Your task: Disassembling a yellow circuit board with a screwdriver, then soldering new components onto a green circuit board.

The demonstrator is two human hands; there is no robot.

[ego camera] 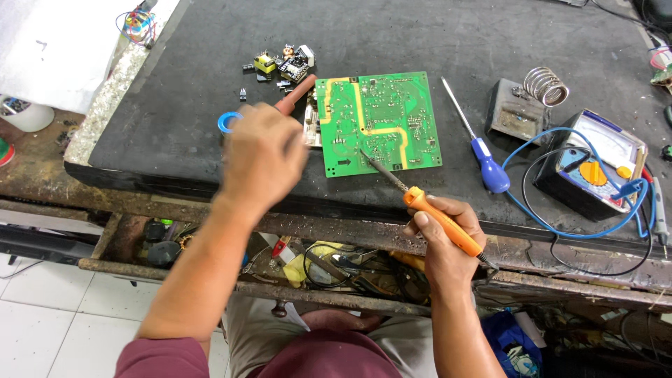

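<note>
A green circuit board (378,122) lies solder side up on the dark bench mat (210,42). My right hand (448,234) grips an orange soldering iron (441,220), whose metal tip rests on the board's lower middle. My left hand (260,157), blurred, hovers left of the board and holds a reddish-brown tool handle (297,93) that sticks out above the fingers, next to a blue ring (227,122).
A pile of loose electronic parts (283,64) sits behind the board. A blue-handled screwdriver (483,157), a soldering-iron stand with a coil (525,105) and an analog meter with blue leads (595,164) are at the right. Wires and tools fill the shelf under the bench edge (329,262).
</note>
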